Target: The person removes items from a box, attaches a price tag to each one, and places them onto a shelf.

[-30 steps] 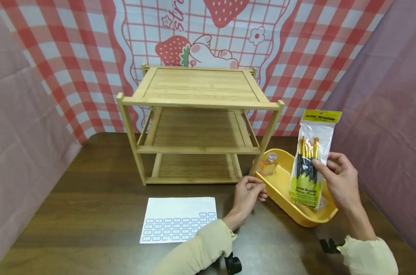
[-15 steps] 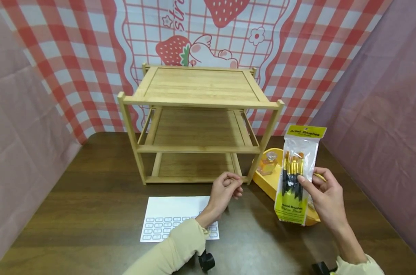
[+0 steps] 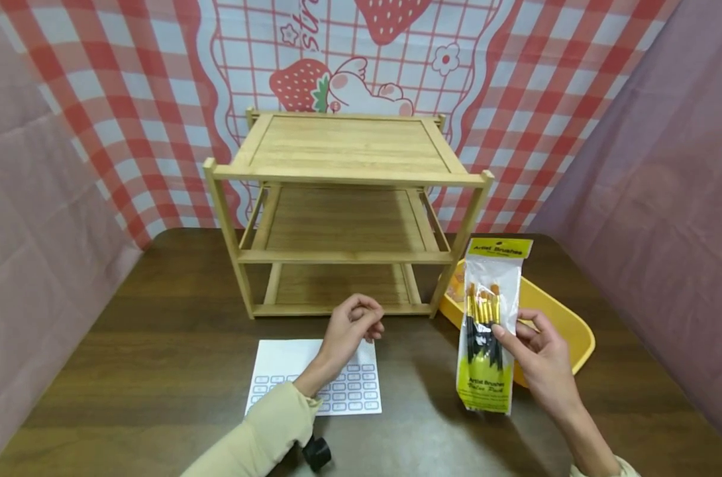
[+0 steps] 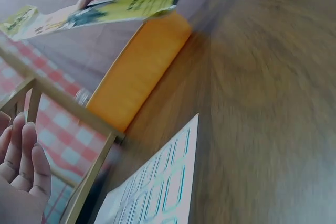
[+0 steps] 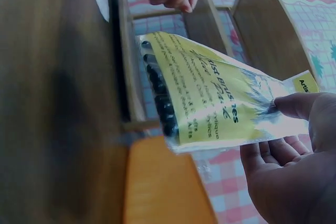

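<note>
My right hand (image 3: 542, 364) pinches a clear pack of artist brushes (image 3: 486, 331) by its right edge, thumb in front and fingers behind. The pack is upright in the head view, its yellow header at the top, and hides part of a yellow basket (image 3: 554, 315). In the right wrist view the lower end of the pack (image 5: 205, 98) faces the camera, showing dark handle ends. My left hand (image 3: 346, 331) hovers above a white sheet of printed labels (image 3: 361, 391), fingers loosely curled, with nothing in them.
A wooden three-tier shelf (image 3: 349, 256) stands at the back of the brown table (image 3: 128, 371). The basket sits by its right front leg, with an orange perfume bottle (image 3: 455, 286) partly visible inside. Checked cloth hangs behind.
My right hand has carried the brush pack left and down, from over the basket to its left front side. My left hand has moved left from the basket's edge to above the label sheet.
</note>
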Tool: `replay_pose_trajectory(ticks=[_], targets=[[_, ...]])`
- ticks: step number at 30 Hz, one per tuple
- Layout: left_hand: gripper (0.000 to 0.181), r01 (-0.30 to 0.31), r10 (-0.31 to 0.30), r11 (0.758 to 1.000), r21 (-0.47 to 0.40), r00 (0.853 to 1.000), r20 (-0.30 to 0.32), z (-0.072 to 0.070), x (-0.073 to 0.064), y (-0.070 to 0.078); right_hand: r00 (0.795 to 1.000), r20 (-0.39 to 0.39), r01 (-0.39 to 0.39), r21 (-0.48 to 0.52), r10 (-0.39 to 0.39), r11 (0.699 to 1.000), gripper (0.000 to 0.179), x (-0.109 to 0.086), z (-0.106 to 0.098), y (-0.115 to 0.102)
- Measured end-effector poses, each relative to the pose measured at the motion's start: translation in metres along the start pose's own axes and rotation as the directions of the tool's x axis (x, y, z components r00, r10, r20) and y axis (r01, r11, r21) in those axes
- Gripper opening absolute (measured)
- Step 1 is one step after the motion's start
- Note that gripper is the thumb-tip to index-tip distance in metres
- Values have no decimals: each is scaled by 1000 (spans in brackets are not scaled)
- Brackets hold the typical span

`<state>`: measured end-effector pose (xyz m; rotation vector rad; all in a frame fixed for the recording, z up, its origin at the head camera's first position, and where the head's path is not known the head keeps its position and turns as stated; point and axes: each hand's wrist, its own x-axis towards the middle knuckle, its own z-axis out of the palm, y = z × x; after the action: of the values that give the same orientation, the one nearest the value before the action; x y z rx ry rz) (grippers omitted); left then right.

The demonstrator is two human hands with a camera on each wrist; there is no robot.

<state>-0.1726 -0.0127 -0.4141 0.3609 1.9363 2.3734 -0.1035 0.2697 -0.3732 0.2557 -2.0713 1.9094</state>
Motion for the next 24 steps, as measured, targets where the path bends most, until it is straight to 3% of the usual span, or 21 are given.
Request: replay_pose_trajectory(ticks=[9, 15, 19, 24], targets=[[12, 14, -12, 999, 39, 998, -56, -24, -3, 4, 989, 115, -95, 11, 93, 995, 18, -14, 16, 15], [11, 24, -19, 998, 63, 997, -81, -32, -4, 7, 980, 90, -165, -110, 175, 980, 24, -17, 22, 20], [13, 26, -19, 996, 80, 996, -83, -37, -5, 9, 963, 93, -241, -137, 254, 961, 26, -18, 27, 24], [17, 30, -19, 992, 126, 996, -85, -48, -9, 11, 923, 100, -356, -139, 370, 924, 30, -19, 32, 31]])
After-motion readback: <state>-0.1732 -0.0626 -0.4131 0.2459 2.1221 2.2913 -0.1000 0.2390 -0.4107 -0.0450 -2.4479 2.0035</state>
